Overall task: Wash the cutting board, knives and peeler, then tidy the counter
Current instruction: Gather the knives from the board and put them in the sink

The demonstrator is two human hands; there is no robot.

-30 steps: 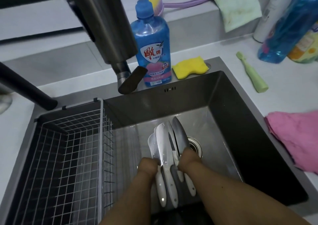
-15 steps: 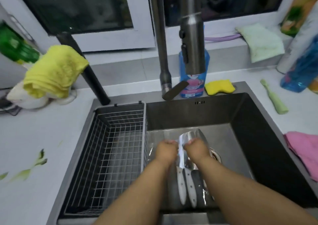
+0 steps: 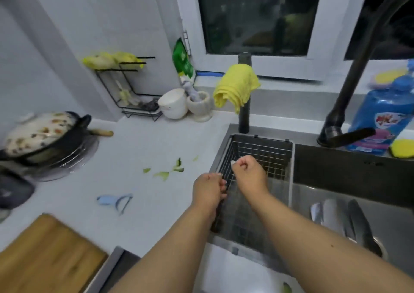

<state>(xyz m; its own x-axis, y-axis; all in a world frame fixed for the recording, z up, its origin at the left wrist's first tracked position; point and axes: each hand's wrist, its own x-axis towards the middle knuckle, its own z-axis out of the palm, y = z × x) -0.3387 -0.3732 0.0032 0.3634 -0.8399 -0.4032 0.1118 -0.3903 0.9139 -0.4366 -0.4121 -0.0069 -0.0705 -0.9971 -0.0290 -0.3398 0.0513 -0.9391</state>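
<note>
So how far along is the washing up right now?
Early days. Done: the knives lie in the sink, though whether they are washed cannot be told. In hand: nothing; left hand and right hand hold nothing. Left: peeler, cutting board and green scraps on the counter.

Motion blur softens the peeler (image 3: 115,201) on the desk (image 3: 134,149), the cutting board (image 3: 44,257) runs off the bottom-left edge, and the knives (image 3: 345,216) have hidden handles.
</note>
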